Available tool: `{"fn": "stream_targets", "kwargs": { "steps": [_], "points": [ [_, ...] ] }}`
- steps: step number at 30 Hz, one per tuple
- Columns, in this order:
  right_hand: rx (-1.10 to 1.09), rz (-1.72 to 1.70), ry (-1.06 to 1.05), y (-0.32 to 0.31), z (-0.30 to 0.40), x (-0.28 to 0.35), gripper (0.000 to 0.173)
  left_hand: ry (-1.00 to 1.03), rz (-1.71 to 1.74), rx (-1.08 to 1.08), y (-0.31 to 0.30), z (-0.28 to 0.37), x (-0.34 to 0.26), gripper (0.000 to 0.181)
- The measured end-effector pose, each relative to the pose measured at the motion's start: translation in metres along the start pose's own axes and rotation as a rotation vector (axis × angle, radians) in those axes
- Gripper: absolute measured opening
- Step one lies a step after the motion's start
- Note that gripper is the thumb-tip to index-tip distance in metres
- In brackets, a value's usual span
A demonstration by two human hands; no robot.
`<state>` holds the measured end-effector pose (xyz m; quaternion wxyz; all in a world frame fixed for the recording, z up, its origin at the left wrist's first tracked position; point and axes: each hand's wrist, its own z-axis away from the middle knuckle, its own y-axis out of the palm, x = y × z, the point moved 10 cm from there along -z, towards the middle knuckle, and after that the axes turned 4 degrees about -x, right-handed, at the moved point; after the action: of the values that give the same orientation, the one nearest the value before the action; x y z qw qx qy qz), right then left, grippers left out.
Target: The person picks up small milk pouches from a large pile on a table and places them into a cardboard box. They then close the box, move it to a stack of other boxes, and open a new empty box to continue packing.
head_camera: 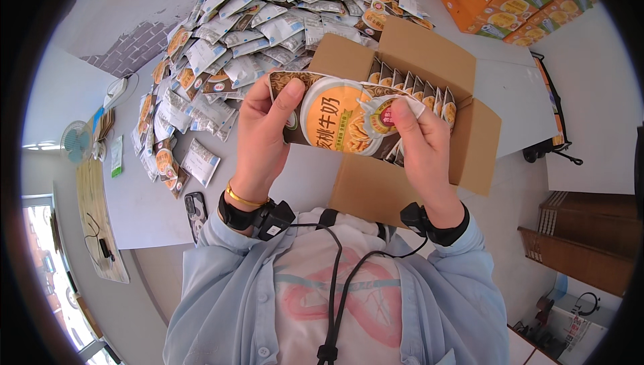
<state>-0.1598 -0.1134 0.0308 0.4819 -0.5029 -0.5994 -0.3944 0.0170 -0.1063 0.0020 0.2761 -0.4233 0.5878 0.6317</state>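
Between my two hands I hold a walnut milk pouch (347,113), its printed front facing up. My left hand (269,128) grips its left end, the thumb on top. At the right end, my right hand (422,143) pinches the pouch near its corner. Beneath and beyond the pouch stands an open cardboard box (425,48) with its flaps folded out. Several similar pouches (417,90) stand in a row inside it, partly hidden by my right hand and the held pouch. A large heap of pouches (261,33) lies behind my left hand, many with their white backs up.
A phone (195,214) lies by my left forearm, near a single pouch (201,162). Orange printed cartons (503,7) are stacked at the back right. A small fan (77,141) is at the far left. A folded cart (553,148) stands beyond the table's right edge.
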Motion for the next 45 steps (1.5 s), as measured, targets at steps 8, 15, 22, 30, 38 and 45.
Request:
{"fn": "stream_targets", "kwargs": {
  "steps": [8,15,22,30,38,45],
  "points": [
    [-0.032,0.020,-0.012,-0.014,-0.007,0.002,0.034,0.129,-0.563,0.312,0.025,-0.002,-0.012,0.025],
    [0.220,0.612,-0.348,0.024,-0.007,0.036,0.016,-0.125,-1.067,0.752,0.068,0.012,0.023,0.040],
    [0.005,-0.002,-0.196,-0.010,-0.018,0.028,0.037,-0.218,-0.269,0.424,0.038,0.011,0.044,0.032],
    [0.110,0.166,-0.119,0.018,-0.005,0.016,0.034,-0.297,0.034,0.370,0.041,0.021,0.059,0.036],
    [0.071,0.272,-0.225,0.015,-0.005,0.028,0.026,-0.270,0.070,0.405,0.044,0.023,0.058,0.038],
    [0.049,0.254,-0.181,0.011,-0.006,0.022,0.027,-0.260,-0.032,0.377,0.040,0.021,0.061,0.037]
  ]
}}
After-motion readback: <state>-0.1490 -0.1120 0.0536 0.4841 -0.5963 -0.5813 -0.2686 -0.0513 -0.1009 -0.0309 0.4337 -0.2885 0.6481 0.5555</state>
